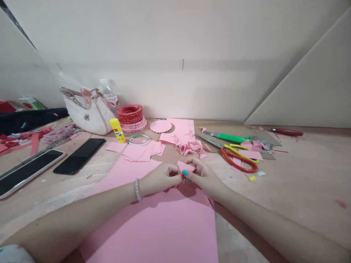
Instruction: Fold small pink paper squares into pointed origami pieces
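Between my two hands is a small folded piece of pink paper [184,166]. My left hand [163,177] pinches its lower left part, with the fingertips partly hidden. My right hand [202,176] grips its right side, thumb on the near face and index finger curled over the top. Both hands are above a large pink paper sheet [153,223]. Just beyond them lie a pile of small folded pink pieces [189,147] and a stack of pink paper squares [139,151].
Scissors with orange handles [241,166] and green-handled shears [233,138] lie right. Left are a glue stick [117,130], a tape roll [139,140], two phones [79,156], a white handbag [90,117] and a bottle [108,93]. Scalloped paper rings [131,118] are stacked by the wall.
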Demonstrator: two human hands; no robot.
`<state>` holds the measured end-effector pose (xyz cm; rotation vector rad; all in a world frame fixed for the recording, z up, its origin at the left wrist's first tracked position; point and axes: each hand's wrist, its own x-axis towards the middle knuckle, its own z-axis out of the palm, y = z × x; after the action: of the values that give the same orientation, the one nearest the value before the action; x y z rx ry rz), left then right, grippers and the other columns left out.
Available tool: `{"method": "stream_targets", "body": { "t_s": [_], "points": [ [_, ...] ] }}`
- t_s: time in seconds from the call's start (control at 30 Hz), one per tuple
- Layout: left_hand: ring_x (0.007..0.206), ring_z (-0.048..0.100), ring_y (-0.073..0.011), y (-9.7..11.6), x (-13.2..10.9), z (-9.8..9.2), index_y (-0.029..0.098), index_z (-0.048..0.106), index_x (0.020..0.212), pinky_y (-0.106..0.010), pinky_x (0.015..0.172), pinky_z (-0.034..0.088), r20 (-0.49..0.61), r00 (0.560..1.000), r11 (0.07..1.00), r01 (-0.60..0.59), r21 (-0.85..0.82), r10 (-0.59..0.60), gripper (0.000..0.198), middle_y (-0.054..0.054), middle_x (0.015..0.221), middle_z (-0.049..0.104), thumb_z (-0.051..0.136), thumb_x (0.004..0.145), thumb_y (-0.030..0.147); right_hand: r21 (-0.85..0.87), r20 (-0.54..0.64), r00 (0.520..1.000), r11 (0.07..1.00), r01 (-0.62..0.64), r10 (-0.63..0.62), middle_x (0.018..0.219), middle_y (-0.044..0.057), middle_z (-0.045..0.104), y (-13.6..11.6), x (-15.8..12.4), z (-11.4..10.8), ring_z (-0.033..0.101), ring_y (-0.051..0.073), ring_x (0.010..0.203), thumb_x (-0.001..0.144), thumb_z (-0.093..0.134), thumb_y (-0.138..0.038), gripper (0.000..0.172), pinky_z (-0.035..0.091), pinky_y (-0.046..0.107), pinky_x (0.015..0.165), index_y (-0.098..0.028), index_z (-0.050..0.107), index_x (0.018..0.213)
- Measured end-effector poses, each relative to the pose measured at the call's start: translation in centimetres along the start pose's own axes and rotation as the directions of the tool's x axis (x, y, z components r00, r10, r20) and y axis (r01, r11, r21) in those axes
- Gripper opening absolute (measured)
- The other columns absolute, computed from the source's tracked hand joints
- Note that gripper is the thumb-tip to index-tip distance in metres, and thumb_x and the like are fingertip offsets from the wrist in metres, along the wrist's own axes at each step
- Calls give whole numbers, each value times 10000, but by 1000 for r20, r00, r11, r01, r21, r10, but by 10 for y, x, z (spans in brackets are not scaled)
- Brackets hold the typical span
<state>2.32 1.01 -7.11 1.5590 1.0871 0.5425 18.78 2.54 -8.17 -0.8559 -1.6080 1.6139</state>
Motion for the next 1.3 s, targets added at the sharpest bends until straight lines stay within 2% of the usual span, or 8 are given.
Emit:
{"method": "stream_targets", "body": {
  "t_s": [0.17, 0.33, 0.57, 0.8, 0.97, 1.13, 1.23, 1.3],
  "points": [
    [399, 318, -38, 4, -1, 6, 146, 427, 576, -171, 387, 197, -143, 989, 995, 34, 89, -21, 152, 62, 471, 352, 423, 688, 248, 10, -32, 999, 1000, 22, -21, 727, -30, 445, 1, 1, 0, 393, 61, 569, 726, 591, -296, 214, 305, 183, 484, -187, 469, 863],
    [412, 300, -42, 8, -2, 6, 148, 402, 546, -184, 405, 172, -143, 989, 996, 36, 79, -25, 151, 63, 455, 325, 413, 676, 225, 45, 11, 1000, 999, 12, -12, 747, -27, 466, 0, 0, 1, 414, 63, 579, 753, 555, -257, 186, 313, 191, 505, -202, 470, 909],
    [417, 298, -45, 2, 0, 6, 142, 444, 579, -190, 414, 185, -136, 990, 997, -17, 81, 28, 193, 61, 460, 337, 403, 726, 260, 16, -16, 1000, 1000, 3, -3, 728, -31, 468, -2, -1, 2, 428, 67, 580, 734, 563, -256, 178, 304, 183, 483, -203, 475, 879],
    [408, 294, -39, 10, -1, 6, 149, 395, 544, -188, 411, 182, -142, 990, 998, -3, 62, 11, 161, 66, 463, 326, 398, 694, 207, 64, -54, 996, 996, -60, 64, 602, -60, 435, -3, -2, 1, 348, 56, 457, 708, 483, -158, 195, 243, 183, 417, -208, 473, 896],
    [399, 283, -36, 12, -1, 5, 150, 386, 517, -183, 401, 182, -172, 985, 999, 24, 41, -17, 159, 70, 454, 309, 400, 668, 200, 24, -106, 994, 1000, -11, 13, 537, -88, 334, -3, 1, 3, 284, 43, 417, 652, 464, -112, 185, 209, 174, 395, -201, 459, 814],
    [379, 264, -27, 7, 2, -1, 149, 383, 498, -166, 382, 191, -267, 963, 998, 8, -69, -26, 141, 73, 426, 319, 410, 631, 186, 118, -179, 984, 993, 23, -1, 538, -88, 343, 6, 6, -8, 281, 48, 416, 616, 401, -76, 250, 229, 167, 395, -218, 438, 818],
    [343, 252, -23, 4, 3, -3, 151, 396, 505, -160, 358, 183, -286, 956, 990, 19, -142, -60, 134, 78, 397, 334, 413, 631, 195, -6, -253, 963, 996, 94, -92, 590, -68, 405, 8, 6, -12, 368, 64, 467, 655, 408, -87, 251, 314, 185, 446, -226, 459, 857],
    [325, 270, -25, 4, 3, -3, 152, 408, 513, -158, 342, 187, -242, 967, 987, 42, -157, -80, 131, 74, 394, 355, 417, 634, 201, -224, -203, 951, 956, 187, -233, 778, -15, 522, 7, 4, -10, 486, 98, 649, 667, 444, -91, 332, 395, 223, 571, -236, 498, 961]
  ]
}}
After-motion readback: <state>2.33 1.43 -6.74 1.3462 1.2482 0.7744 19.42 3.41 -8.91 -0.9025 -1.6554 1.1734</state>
